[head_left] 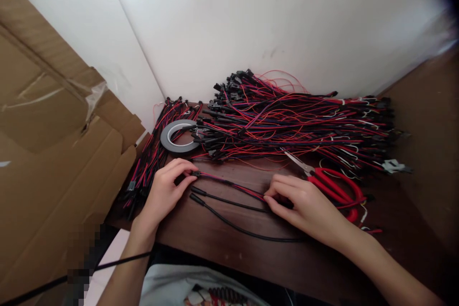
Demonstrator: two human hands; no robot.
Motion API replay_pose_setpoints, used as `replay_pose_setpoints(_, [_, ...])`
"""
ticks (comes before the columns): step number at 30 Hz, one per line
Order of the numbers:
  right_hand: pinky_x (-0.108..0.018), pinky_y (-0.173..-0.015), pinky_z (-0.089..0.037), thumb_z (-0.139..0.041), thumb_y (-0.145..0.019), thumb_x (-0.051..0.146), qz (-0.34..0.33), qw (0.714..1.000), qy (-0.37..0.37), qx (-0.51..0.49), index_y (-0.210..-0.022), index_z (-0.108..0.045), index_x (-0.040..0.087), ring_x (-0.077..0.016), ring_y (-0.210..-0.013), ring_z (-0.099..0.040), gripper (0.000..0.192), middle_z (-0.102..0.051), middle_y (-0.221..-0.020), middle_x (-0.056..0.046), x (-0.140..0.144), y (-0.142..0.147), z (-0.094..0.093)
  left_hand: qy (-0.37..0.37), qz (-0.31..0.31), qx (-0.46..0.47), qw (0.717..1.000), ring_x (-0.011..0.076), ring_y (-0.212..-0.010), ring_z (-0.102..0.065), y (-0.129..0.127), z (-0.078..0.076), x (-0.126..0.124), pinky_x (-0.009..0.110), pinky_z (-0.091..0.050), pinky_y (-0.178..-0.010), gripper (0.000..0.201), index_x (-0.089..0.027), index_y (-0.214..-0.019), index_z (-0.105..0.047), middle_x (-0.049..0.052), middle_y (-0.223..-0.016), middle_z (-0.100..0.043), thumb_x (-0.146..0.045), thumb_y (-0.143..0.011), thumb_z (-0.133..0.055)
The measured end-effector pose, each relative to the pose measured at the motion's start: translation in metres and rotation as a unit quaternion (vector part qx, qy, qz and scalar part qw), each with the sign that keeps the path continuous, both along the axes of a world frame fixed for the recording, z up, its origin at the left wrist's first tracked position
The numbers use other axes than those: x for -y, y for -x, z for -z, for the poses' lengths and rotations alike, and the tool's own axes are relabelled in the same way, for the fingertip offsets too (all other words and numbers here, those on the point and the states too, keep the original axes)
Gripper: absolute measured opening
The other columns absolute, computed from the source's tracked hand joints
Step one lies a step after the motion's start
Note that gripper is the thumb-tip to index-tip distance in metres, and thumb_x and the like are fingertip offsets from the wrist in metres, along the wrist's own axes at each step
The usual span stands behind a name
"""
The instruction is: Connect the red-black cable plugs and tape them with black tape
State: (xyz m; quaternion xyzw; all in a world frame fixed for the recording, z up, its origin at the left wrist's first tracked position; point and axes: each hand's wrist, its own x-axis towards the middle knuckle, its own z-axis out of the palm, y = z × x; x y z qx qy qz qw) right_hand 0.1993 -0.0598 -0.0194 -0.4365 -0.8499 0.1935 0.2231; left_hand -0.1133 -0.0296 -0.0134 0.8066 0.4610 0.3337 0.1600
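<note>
Stretched between my hands above the dark table is a wire harness (229,182) of thin red and dark wires. My left hand (171,182) pinches the small black connector (195,173) at its left end. Farther along, my right hand (296,198) pinches the red and dark wires between thumb and fingers. Two black cables with thicker tips, an upper cable (229,202) and a lower cable (233,228), run below the harness toward my right hand, which hides where they lead. Red-handled scissors (330,184) lie partly behind my right hand, blades pointing up-left.
A big pile of wire harnesses (287,124) lies along the white wall. Behind my left hand are a roll of grey tape (167,138) and a smaller bundle of harnesses (152,162). A cardboard box (71,153) stands at the left, a brown panel (426,153) at the right.
</note>
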Motion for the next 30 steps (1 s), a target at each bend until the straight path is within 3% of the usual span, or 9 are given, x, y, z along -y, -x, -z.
replay_pose_setpoints(30, [-0.026, -0.066, -0.048, -0.053, -0.093, 0.019, -0.016, 0.996, 0.084, -0.017, -0.078, -0.063, 0.02, -0.0156, -0.073, -0.063, 0.018, -0.065, -0.08, -0.003, -0.001, -0.007, -0.011, -0.009, -0.018, 0.003, 1.0, 0.0207, -0.09, -0.069, -0.002, 0.002, -0.003, 0.033, -0.055, -0.083, 0.012, -0.018, -0.093, -0.074, 0.008, -0.096, -0.074, -0.02, -0.085, -0.065])
